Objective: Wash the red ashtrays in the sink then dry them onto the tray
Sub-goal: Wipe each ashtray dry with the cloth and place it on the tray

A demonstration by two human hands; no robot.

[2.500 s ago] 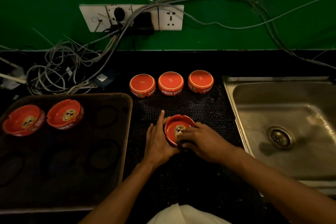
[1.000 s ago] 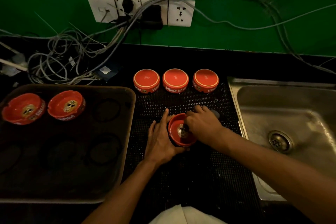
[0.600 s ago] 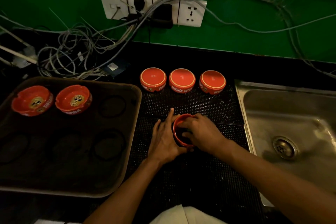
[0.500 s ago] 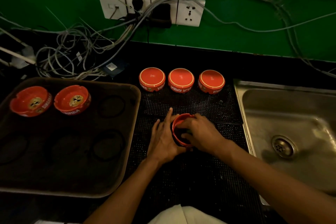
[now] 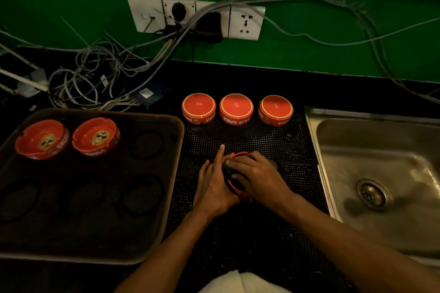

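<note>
Black studded mat (image 5: 250, 140) under green wall (image 5: 309, 38), steel sink (image 5: 381, 150) right.

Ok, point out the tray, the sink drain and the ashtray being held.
tray (image 5: 152, 197), head view, bare dark floor near its right side.
sink drain (image 5: 371, 194), head view, centre of the metal strainer.
held ashtray (image 5: 234, 188), head view, red rim showing between the two hands.

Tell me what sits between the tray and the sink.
In the head view, between the tray and the sink lies a black mat with three upturned ashtrays and both hands around a fourth ashtray.
</note>
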